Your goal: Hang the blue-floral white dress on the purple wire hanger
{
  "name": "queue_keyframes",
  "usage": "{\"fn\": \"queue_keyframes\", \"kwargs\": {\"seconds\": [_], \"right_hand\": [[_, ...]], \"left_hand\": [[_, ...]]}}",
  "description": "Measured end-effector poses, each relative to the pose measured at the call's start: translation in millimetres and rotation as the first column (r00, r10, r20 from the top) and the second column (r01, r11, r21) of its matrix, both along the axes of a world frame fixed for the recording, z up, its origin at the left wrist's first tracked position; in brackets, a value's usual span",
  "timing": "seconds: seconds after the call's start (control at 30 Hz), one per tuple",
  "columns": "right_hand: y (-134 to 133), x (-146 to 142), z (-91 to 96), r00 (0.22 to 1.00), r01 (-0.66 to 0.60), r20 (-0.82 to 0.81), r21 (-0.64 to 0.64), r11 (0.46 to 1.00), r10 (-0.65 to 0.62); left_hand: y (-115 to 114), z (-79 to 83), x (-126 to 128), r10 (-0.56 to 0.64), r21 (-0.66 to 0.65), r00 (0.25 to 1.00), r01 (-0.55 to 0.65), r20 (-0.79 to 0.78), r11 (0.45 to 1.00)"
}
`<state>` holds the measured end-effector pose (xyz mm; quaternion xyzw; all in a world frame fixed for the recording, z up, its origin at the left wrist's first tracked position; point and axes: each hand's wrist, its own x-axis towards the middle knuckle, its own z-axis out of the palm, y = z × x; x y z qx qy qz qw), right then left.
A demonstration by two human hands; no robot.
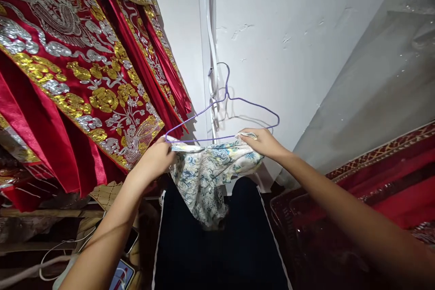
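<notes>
A purple wire hanger (253,103) is held in front of a white wall, its hook pointing up. Below its bottom bar hangs a white garment with a blue and green floral print (207,181), its upper edge stretched between both hands. My left hand (157,157) is closed on the garment's left end at the hanger's left corner. My right hand (264,142) pinches the garment's upper edge near the right part of the bar. The garment's lower part droops over my dark trousers (210,253). Some fingers are hidden behind the cloth.
Red garments with gold and silver embroidery (105,95) hang on the left. White straps (209,22) run down the wall (285,22). Clear plastic sheeting (380,72) covers the right side, above red fabric (390,204). A lit phone (124,274) lies at lower left near a white cable (50,260).
</notes>
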<state>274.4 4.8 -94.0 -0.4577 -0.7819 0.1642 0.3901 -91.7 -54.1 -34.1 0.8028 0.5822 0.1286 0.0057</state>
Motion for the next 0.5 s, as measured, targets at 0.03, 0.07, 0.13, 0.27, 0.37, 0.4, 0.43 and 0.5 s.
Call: {"fn": "queue_keyframes", "kwargs": {"seconds": [0.03,0.07,0.13,0.27,0.37,0.4,0.43,0.5], "right_hand": [[-5.0,3.9,2.5,1.0,0.022,0.016,0.006,1.0,-0.022],[-9.3,6.8,4.8,0.998,0.05,0.031,0.017,0.999,-0.051],[-15.0,9.7,8.4,0.992,0.108,0.058,0.042,0.993,-0.111],[-18.2,5.7,11.2,0.98,0.148,0.131,0.044,0.988,-0.153],[-20.0,-2.5,11.5,0.972,0.133,0.194,0.0,0.991,-0.131],[-21.8,-5.9,11.7,0.969,0.129,0.215,-0.018,0.991,-0.123],[-24.6,-9.3,12.2,0.966,0.121,0.234,-0.037,0.992,-0.109],[-33.3,-15.7,13.9,0.97,0.089,0.235,-0.074,0.993,-0.069]], "left_hand": [[3.9,2.7,2.6,-0.014,0.018,1.0,0.013,0.022,1.0],[5.7,4.9,4.7,-0.03,0.04,0.999,0.028,0.046,0.999],[2.3,7.5,6.6,-0.059,0.072,0.995,0.053,0.084,0.996],[-18.7,11.2,0.7,-0.036,0.068,0.994,0.029,0.105,0.997],[-25.0,18.7,-1.3,-0.049,0.135,0.991,0.032,0.124,0.99],[-22.8,22.1,0.6,-0.084,0.182,0.987,0.059,0.137,0.982],[-18.5,25.8,3.8,-0.135,0.233,0.979,0.098,0.15,0.968],[-4.7,32.6,13.2,-0.249,0.321,0.954,0.186,0.168,0.929]]}}
